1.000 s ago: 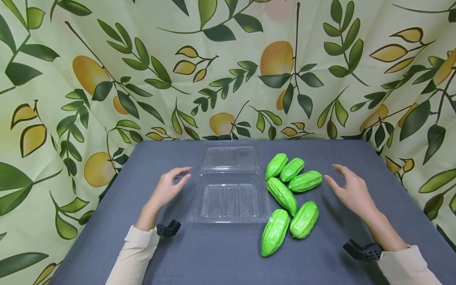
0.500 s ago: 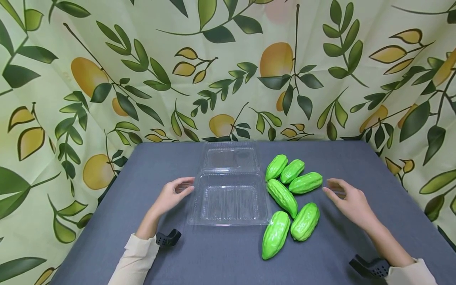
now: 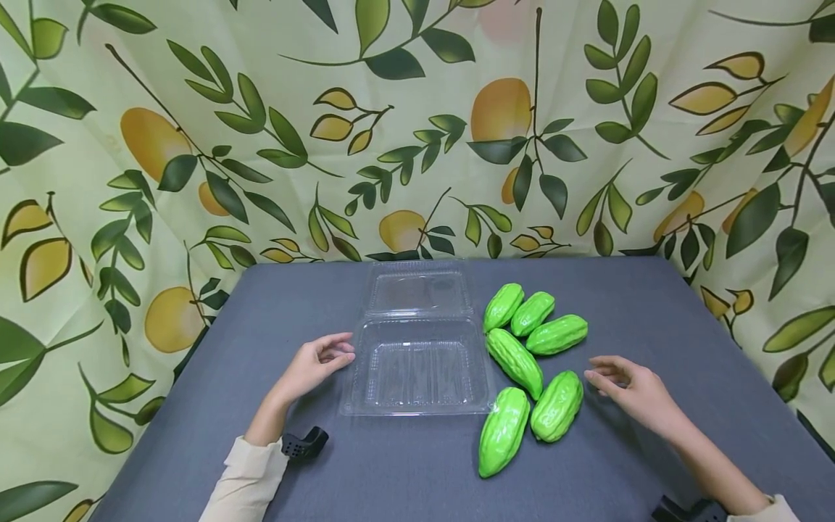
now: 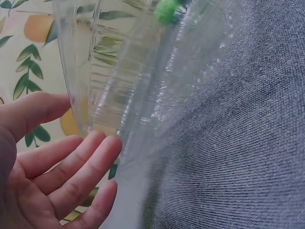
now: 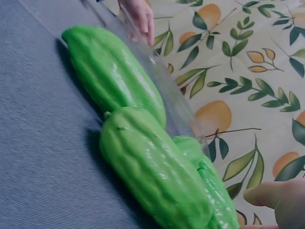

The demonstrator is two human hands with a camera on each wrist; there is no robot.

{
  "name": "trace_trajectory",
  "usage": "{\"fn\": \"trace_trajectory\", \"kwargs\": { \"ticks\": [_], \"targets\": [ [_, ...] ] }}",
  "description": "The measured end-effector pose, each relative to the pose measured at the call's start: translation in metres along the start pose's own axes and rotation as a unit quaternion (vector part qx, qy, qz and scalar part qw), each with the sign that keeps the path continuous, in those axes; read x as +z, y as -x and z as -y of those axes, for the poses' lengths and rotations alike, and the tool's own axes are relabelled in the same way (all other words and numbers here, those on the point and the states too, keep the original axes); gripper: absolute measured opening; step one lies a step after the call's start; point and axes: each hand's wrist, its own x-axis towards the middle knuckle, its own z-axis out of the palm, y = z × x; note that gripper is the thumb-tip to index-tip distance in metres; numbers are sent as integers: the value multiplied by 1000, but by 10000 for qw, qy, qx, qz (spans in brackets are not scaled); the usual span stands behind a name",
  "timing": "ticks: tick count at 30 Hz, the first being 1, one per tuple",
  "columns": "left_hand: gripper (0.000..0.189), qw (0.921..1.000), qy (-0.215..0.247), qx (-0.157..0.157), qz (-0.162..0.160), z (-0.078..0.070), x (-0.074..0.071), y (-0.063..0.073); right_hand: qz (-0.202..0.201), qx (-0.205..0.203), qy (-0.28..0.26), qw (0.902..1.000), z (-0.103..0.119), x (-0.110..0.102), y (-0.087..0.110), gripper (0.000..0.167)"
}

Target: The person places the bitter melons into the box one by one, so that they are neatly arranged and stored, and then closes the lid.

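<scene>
A clear plastic clamshell box (image 3: pixel 420 415) lies opened flat on the table, its lid (image 3: pixel 417 291) toward the back wall. My left hand (image 3: pixel 313 371) hovers at the box's left edge with fingers loosely bent and nothing gripped. In the left wrist view the thumb and fingertips of my left hand (image 4: pixel 62 162) come up to the rim; whether they touch it I cannot tell. Several glossy green bitter melons (image 3: pixel 557 406) lie right of the box. Just right of them is my right hand (image 3: pixel 636 395), fingers relaxed, holding nothing. One bitter melon (image 5: pixel 152 167) fills the middle of the right wrist view.
The front bitter melon (image 3: pixel 504 433) lies by the box's lower right corner. A grey cloth (image 3: pixel 391 471) covers the table. A leaf-and-fruit printed curtain (image 3: pixel 417 145) encloses the back and sides. Each wrist wears a black camera mount (image 3: pixel 304 444).
My right hand has come down toward the front of the table, closer beside the front bitter melons, its fingers bending a little. My left hand has shifted slightly toward the front, to the box's edge.
</scene>
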Motion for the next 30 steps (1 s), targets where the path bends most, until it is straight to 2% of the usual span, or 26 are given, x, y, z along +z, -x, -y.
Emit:
{"fn": "trace_trajectory", "kwargs": {
  "ticks": [3,6,11,15,18,23,30],
  "targets": [
    [49,9998,116,-75,155,3,-2,0,311,249,-396,9984,-1,2,3,51],
    [48,9991,268,-90,306,5,-3,0,687,659,-837,9919,-3,2,5,57],
    [44,9974,522,-78,497,6,-4,1,1236,1285,-1546,9718,-7,4,8,65],
    [44,9959,625,-64,650,5,-6,2,1558,1567,-1989,9548,-10,8,11,69],
    [43,9955,614,-60,723,5,-7,1,1663,1689,-2161,9472,-10,13,12,71],
    [43,9953,594,-153,747,6,-7,1,1635,1873,-2315,9405,-7,20,12,73],
    [42,9942,684,-288,775,4,-4,1,1449,2080,-2368,9379,-1,28,11,75]
  ]
}}
